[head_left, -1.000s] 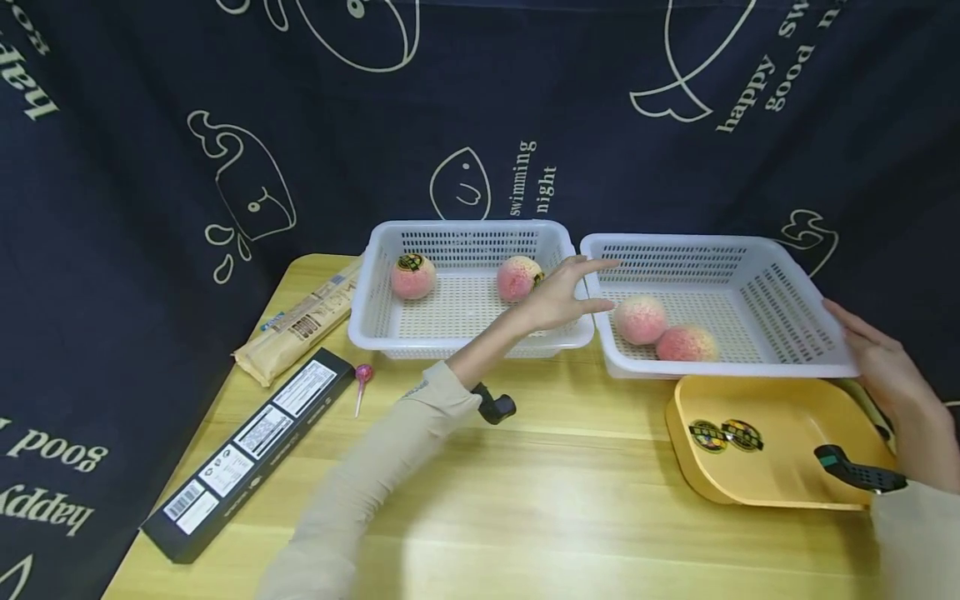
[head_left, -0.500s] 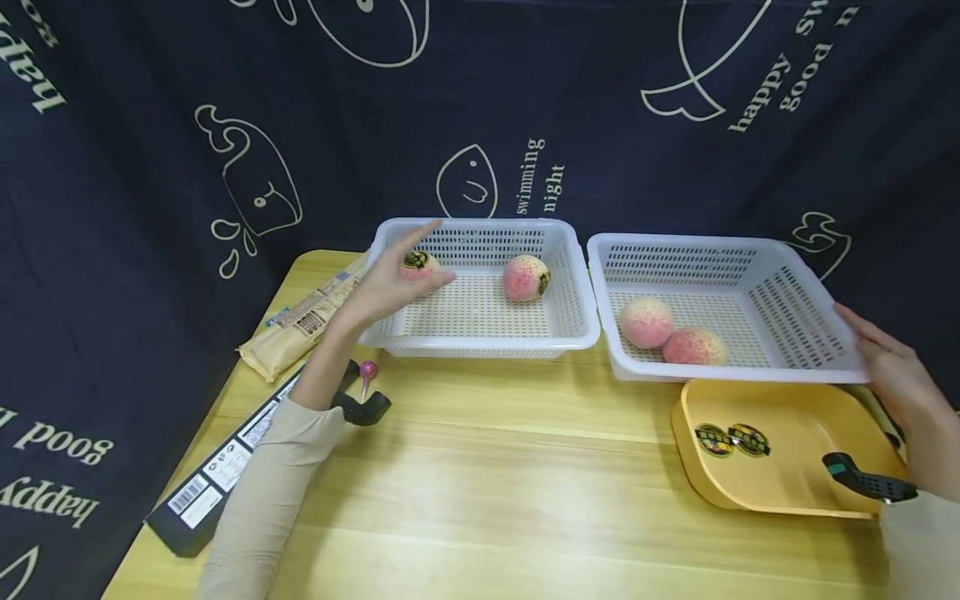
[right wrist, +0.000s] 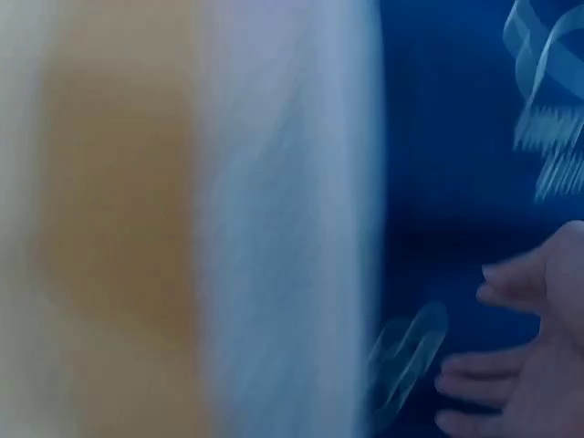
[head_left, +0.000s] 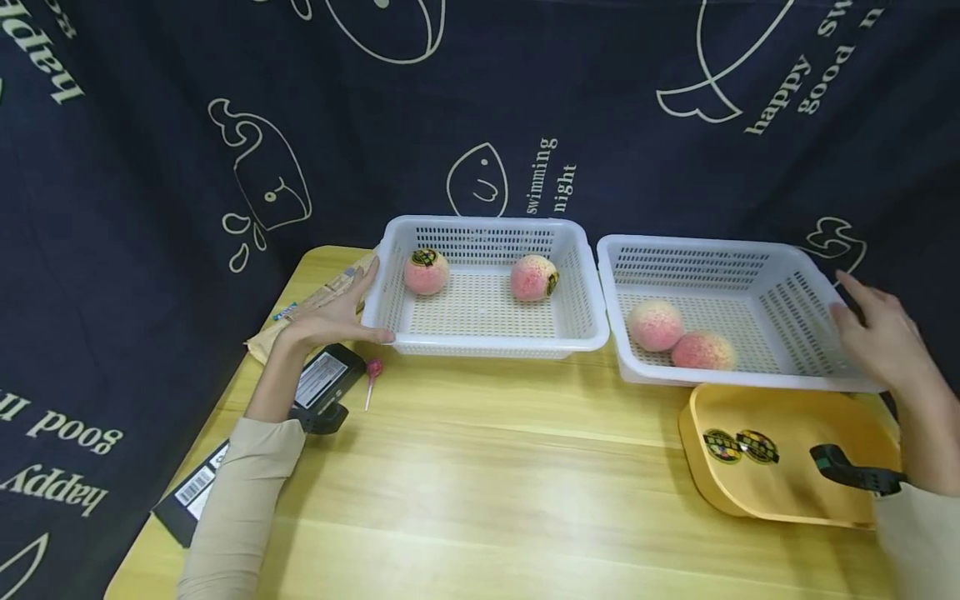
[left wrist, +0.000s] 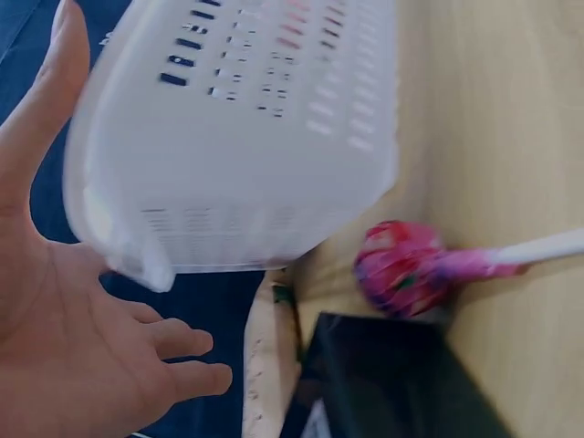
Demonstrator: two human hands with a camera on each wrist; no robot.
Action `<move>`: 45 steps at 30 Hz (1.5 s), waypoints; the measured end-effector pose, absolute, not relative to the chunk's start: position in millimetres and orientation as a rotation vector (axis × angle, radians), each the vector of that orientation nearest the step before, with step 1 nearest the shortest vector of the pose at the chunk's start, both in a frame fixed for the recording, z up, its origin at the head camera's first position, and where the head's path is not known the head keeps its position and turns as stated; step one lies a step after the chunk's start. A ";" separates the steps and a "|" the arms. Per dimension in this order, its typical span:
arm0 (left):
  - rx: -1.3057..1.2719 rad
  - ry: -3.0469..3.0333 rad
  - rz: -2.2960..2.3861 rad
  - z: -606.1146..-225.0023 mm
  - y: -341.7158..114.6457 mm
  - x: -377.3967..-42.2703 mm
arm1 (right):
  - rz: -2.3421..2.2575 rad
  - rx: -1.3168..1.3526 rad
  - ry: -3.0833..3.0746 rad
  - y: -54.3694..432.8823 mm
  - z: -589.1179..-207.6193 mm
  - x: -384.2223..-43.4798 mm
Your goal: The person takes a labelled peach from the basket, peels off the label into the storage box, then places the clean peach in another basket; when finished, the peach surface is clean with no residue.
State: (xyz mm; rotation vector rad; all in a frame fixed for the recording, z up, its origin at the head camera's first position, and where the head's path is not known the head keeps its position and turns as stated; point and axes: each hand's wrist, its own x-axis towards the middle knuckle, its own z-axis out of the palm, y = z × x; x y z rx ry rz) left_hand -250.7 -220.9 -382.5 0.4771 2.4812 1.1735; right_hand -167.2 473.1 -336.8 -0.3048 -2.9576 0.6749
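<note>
**Left hand (head_left: 330, 321) and right hand (head_left: 885, 337) spread at opposite ends of the row**

Your left fingers (left wrist: 173, 338) are extended and parted, gripping nothing; the thumb lies at the front corner of the left basket (head_left: 495, 343), and the rest of that hand reaches along its outer end. Your right fingers (right wrist: 484, 390) are loosely extended too, with nothing in them, beside the outer end of the right basket (head_left: 750, 380). The right wrist view is badly smeared, so you cannot be sure whether they touch its rim.

Both baskets are white and slotted, standing just beside each other on the tabletop (head_left: 540, 467). Inside the left one you have a left peach (head_left: 426, 277) with its sticker upward and, well apart from it, a right peach (head_left: 531, 279) with its sticker turned to the right. In the other, a pale peach (head_left: 656, 325) touches a redder peach (head_left: 703, 351) near the front wall.

In front of the right basket sits a yellow tray (head_left: 787, 492) with two round stickers (head_left: 757, 447) inside, your right forearm crossing it. On your left, a lollipop (head_left: 374, 367) lies beside a black box (head_left: 322, 379), which your left arm partly covers. A beige package (head_left: 330, 292) lies behind that hand. A dark curtain (head_left: 600, 83) with white whale drawings hangs beyond.
</note>
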 end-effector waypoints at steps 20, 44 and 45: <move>0.425 2.245 1.505 -402.4 -213.7 -253.2 | 0.353 1.024 -3.555 190.6 -295.4 -337.8; 0.418 2.195 1.587 -404.5 -215.4 -252.9 | 0.325 0.899 -3.637 173.5 -334.7 -371.3; 0.412 2.191 1.591 -404.9 -215.5 -252.4 | 0.371 0.890 -3.650 173.1 -335.2 -370.6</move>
